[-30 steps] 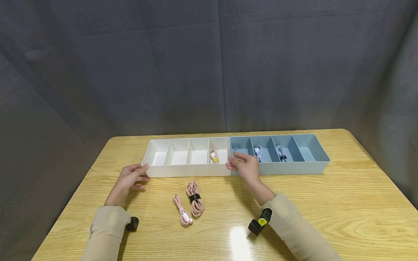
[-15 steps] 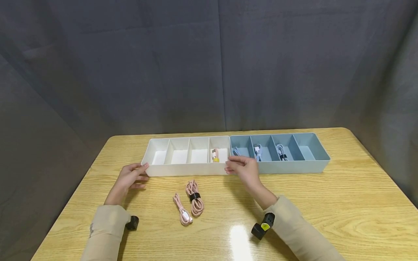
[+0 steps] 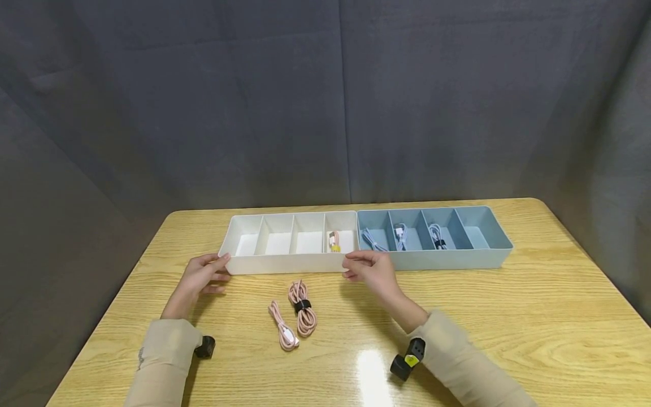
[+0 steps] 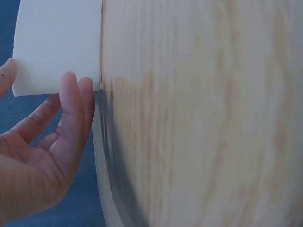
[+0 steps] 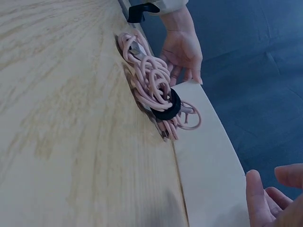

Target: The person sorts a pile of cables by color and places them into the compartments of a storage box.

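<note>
My left hand [image 3: 202, 275] touches the left front corner of a white divided tray [image 3: 285, 264]. In the left wrist view, the thumb of my left hand [image 4: 47, 156] lies at the tray's upper edge and its fairly straight fingers are at the lower corner. My right hand [image 3: 373, 273] is by the front wall near the tray's right end, nothing held; its thumb and fingers stand apart in the right wrist view. A pink charging cable [image 3: 334, 242] with a yellow tie lies in the rightmost white compartment.
Adjoining on the right, a blue divided tray [image 3: 452, 259] holds several bluish cables, one [image 3: 438, 236] black-strapped. On the wooden table [image 3: 534, 316], in front of the white tray, lie a thick pink cable [image 3: 307, 322] with a black strap and a smaller pink cable [image 3: 280, 323].
My right hand has moved left and slightly toward me, off the junction of the trays, uncovering the cable in the leftmost blue compartment. The left hand stays at its corner.
</note>
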The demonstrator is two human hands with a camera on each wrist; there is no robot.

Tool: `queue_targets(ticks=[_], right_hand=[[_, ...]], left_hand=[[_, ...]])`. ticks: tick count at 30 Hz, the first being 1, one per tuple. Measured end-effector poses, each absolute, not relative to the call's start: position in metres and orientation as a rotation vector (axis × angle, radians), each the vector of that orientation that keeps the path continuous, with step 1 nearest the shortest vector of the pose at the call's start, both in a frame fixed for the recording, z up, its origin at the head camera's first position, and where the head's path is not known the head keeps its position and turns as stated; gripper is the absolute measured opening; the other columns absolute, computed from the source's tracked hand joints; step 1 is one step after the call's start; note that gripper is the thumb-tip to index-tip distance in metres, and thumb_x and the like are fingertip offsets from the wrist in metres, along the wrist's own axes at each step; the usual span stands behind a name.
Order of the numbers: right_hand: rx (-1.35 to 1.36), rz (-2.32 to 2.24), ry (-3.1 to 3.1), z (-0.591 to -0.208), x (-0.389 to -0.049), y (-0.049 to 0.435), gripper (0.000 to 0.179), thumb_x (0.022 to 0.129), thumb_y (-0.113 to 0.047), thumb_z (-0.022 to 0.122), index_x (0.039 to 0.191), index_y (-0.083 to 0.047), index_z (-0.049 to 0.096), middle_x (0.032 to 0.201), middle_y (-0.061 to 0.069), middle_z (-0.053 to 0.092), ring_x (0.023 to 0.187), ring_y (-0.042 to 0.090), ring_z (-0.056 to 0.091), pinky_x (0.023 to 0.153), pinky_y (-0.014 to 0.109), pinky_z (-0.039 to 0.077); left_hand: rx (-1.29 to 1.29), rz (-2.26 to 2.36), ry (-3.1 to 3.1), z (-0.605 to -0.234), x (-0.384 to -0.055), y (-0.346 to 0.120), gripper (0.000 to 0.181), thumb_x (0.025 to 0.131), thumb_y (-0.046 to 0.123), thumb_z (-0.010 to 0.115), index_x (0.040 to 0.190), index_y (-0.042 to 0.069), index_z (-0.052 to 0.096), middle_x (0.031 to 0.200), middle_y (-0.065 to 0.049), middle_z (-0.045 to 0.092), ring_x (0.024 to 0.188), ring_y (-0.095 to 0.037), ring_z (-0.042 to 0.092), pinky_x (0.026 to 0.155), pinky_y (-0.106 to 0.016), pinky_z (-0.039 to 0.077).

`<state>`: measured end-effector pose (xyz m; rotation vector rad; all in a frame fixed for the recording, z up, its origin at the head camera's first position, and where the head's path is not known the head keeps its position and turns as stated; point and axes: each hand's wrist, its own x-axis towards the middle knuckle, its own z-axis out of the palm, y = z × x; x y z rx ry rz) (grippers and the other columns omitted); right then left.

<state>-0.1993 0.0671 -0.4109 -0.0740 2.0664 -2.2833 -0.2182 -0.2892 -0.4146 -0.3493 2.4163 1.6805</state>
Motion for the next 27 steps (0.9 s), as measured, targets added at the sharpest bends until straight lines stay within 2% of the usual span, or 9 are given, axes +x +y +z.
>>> queue_targets(ticks=[6,13,20,27], right_hand=[[-0.056,-2.242,2.08,-0.415,-0.197,0.059,0.023,0.082,0.004,0.062,0.102,0.016,0.06,0.086,0.026,0.064,0.06,0.016,0.064,0.064,0.037,0.056],[-0.12,-2.233,2.067,-0.42,-0.195,0.05,0.025,0.081,0.007,0.062,0.103,0.018,0.058,0.086,0.028,0.063,0.061,0.017,0.064,0.066,0.042,0.055],[-0.183,-2.156,2.076,-0.429,-0.192,0.042,0.031,0.078,0.003,0.066,0.106,0.016,0.057,0.089,0.022,0.065,0.073,0.026,0.065,0.066,0.039,0.056],[-0.21,-2.097,2.08,-0.433,-0.188,0.032,0.039,0.076,0.002,0.069,0.11,0.015,0.055,0.104,0.028,0.057,0.075,0.028,0.065,0.065,0.038,0.056]], left_hand=[[-0.347,1.681,2.423,-0.416,-0.218,-0.289,0.068,0.091,0.041,0.053,0.135,-0.007,0.032,0.109,-0.021,0.056,0.078,-0.016,0.062,0.064,-0.033,0.056],[-0.347,1.687,2.414,-0.415,-0.218,-0.29,0.07,0.091,0.042,0.053,0.136,-0.007,0.031,0.11,-0.021,0.055,0.079,-0.015,0.062,0.064,-0.032,0.056],[-0.341,1.681,2.42,-0.414,-0.218,-0.289,0.07,0.091,0.041,0.052,0.136,-0.007,0.03,0.111,-0.022,0.054,0.079,-0.015,0.062,0.064,-0.032,0.056],[-0.347,1.676,2.421,-0.415,-0.218,-0.289,0.072,0.091,0.042,0.052,0.137,-0.007,0.029,0.111,-0.022,0.054,0.08,-0.015,0.062,0.064,-0.032,0.056]])
